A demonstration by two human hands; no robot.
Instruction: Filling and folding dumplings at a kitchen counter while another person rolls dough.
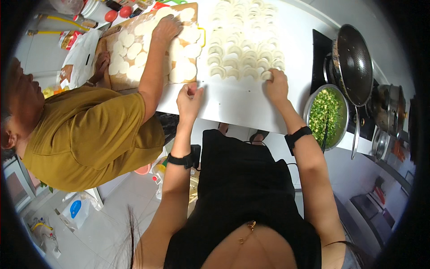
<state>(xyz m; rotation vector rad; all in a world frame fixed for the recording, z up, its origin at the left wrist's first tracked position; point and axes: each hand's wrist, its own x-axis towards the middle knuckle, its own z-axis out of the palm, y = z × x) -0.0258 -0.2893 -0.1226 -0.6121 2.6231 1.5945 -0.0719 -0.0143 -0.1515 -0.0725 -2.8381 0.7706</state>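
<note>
My right hand point(278, 88) pinches a folded dumpling point(267, 75) at the near right end of the dumpling rows. Several rows of crescent-shaped dumplings point(248, 60) lie on the white countertop point(231, 97). Near the front right corner of a wooden board point(126, 85) is my left hand point(189, 101), its fingers curled and its thumb apart, with no object visible in it. Round dough wrappers point(183, 70) cover much of that board, some overlapping.
At left, a person in a mustard shirt point(90, 141) reaches over the board, one hand point(167, 30) among the wrappers, the other point(101, 63) by a rolling pin point(106, 75). On the right stand a metal bowl of chopped green filling point(322, 114), a wok point(355, 64) and a lidded pot point(389, 107).
</note>
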